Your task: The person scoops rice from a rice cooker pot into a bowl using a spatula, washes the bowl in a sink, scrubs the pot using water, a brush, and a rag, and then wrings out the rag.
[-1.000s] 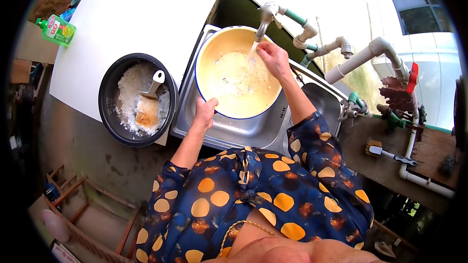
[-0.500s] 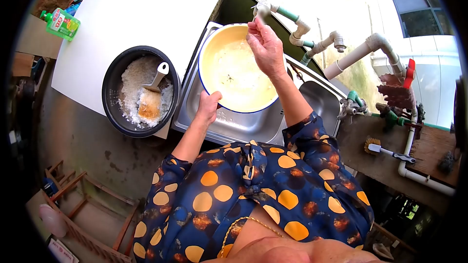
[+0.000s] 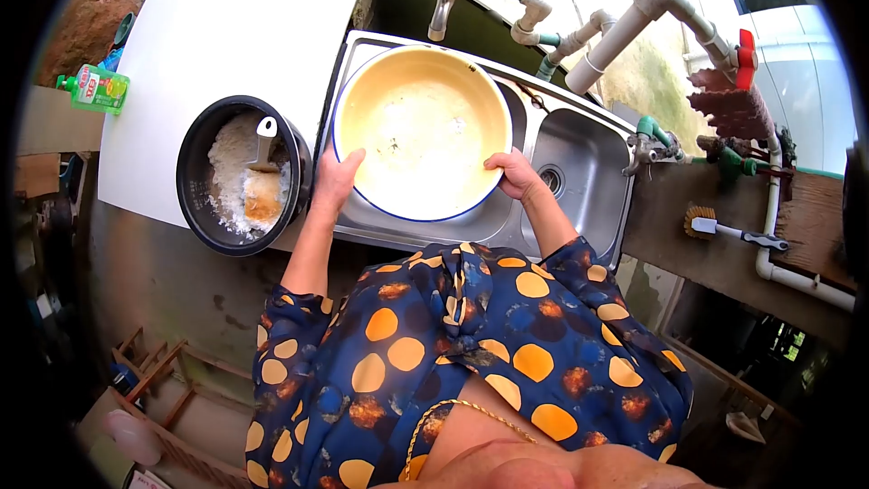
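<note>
A cream enamel basin (image 3: 424, 131) with a thin blue rim is held over the left bowl of the steel sink (image 3: 398, 229). My left hand (image 3: 337, 179) grips its lower left edge, thumb over the rim. On the right edge, my right hand (image 3: 517, 174) has the rim pinched with the thumb on top; its other fingers are partly hidden beneath. A few dark specks show inside the basin. Left of my left hand stands a black pot (image 3: 201, 217) of white rice (image 3: 233, 167), with a rice paddle (image 3: 263, 147) lying in it beside a browned piece.
Above the basin hangs a metal tap (image 3: 444, 4) on green and white pipes. The sink's right bowl (image 3: 572, 167) has a drain. A scrub brush (image 3: 724, 229) lies on the right ledge; a green bottle (image 3: 95, 89) is on the white counter (image 3: 235, 18).
My right hand has come down from the tap to the basin's right rim. My left hand has slid along the rim to the left. The basin now appears tilted toward me.
</note>
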### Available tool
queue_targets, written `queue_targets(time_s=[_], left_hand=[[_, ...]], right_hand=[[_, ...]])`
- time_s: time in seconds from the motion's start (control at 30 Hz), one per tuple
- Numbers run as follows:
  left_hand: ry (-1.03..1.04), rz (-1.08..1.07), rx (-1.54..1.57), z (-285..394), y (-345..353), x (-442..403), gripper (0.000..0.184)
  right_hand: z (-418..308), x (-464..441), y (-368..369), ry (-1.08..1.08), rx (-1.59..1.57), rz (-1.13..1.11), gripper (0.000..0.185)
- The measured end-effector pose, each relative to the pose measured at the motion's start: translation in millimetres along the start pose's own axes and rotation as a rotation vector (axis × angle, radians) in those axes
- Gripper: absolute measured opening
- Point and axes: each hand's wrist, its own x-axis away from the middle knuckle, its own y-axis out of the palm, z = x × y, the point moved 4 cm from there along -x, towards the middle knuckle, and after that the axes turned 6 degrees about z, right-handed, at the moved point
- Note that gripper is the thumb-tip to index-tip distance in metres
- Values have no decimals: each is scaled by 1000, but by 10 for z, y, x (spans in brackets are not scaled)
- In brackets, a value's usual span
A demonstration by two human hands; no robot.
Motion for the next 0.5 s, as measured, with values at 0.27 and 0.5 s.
queue_targets(time_s=[0.27,0.5], left_hand=[[618,-407,-204,546,1518,-126,21],[645,-720,-445,162,1869,17,12]], right_hand=[[301,160,124,-81,-131,37,39],[220,236,111,-161,-165,33,40]])
